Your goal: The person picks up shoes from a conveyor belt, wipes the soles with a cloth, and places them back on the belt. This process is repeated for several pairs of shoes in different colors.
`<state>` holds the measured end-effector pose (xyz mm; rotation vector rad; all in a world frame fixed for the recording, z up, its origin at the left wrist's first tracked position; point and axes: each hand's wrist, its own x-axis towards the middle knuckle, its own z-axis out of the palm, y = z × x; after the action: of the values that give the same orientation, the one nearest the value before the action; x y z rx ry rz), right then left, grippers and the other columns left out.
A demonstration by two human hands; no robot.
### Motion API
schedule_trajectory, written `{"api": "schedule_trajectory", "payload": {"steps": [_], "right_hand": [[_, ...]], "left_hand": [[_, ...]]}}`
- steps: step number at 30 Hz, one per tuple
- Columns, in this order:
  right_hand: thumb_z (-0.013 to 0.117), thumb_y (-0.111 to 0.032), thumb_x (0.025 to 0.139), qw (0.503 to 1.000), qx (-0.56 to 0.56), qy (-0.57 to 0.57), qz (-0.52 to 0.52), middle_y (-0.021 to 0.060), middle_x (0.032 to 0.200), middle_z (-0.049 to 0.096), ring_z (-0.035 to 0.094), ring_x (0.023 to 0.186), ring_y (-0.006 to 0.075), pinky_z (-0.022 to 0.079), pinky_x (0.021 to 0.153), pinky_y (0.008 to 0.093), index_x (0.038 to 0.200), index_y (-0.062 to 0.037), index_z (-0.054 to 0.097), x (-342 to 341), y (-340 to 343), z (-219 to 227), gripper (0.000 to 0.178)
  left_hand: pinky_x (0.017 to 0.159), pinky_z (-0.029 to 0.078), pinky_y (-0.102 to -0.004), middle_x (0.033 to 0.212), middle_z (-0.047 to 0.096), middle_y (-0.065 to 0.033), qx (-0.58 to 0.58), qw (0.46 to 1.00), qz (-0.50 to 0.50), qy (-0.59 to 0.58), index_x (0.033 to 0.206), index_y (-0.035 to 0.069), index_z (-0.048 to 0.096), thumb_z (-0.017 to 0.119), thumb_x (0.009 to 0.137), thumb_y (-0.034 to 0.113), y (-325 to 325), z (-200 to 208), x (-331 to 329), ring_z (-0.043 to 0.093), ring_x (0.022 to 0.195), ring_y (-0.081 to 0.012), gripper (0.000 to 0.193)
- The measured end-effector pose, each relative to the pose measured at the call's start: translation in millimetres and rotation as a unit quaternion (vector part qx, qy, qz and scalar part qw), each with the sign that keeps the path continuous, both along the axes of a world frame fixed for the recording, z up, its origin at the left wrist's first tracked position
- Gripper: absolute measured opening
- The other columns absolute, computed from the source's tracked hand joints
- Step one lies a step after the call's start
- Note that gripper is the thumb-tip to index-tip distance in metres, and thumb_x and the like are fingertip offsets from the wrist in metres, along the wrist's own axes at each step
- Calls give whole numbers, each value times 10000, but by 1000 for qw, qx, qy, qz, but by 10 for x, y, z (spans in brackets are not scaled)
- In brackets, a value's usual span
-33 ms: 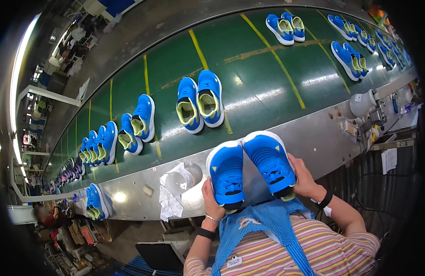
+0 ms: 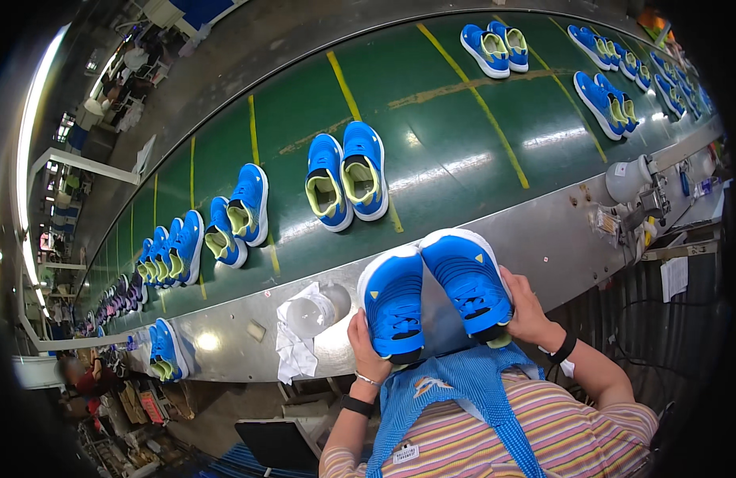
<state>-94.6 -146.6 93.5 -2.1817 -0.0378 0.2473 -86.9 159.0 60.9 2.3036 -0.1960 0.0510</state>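
Two blue shoes with white soles are held over the near edge of the metal ledge, which runs along the green belt. Both point away from the person, toes toward the belt and heels toward the blue apron, with their laced tops facing up to the view. The left-hand shoe has its long axis running almost straight out from the body. The right-hand shoe slants, its toe leaning left and its heel swinging right, so the toes nearly meet while the heels stand apart. Whether either sole touches the ledge cannot be told.

The left hand grips the outer side of the left-hand shoe near the heel, and the right hand does the same on the outer side of the right-hand shoe. The hands are well apart, with both shoes between them; each is curled around its shoe, though part of the fingers is hidden behind.

On the ledge, left of the left hand, a rounded translucent container sits on a white cloth. Toward the ledge's left end, more blue shoes stand at the near edge. On the belt, beyond the held shoes, a blue pair lies near a yellow stripe, heels toward the ledge
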Motion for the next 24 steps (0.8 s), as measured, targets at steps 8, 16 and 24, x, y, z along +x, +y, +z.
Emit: {"api": "schedule_trajectory", "payload": {"steps": [8,16,24], "right_hand": [[757,-186,583,986,-134,98,4,193,1101,374,515,922,379,441,789,408,1307,-50,261,134,228,64,888],[725,-392,645,986,-12,163,-32,177,1021,550,552,891,273,443,759,343,1182,-19,481,481,-76,-325,697],[681,-335,724,961,122,228,-97,131,999,525,534,844,196,444,728,313,1183,-18,450,446,-133,-577,604]], "left_hand": [[922,301,-426,1168,322,-237,173,979,-61,87,1320,-11,214,794,524,205,-246,48,7,354,1048,-381,1008],[949,319,-377,1188,454,-242,-127,949,-1,288,1303,-46,266,598,788,341,70,-424,253,436,1111,-337,725],[964,306,-299,1268,423,-169,-196,893,-61,401,1316,-29,272,460,883,316,236,-392,487,397,1172,-220,585]]}}
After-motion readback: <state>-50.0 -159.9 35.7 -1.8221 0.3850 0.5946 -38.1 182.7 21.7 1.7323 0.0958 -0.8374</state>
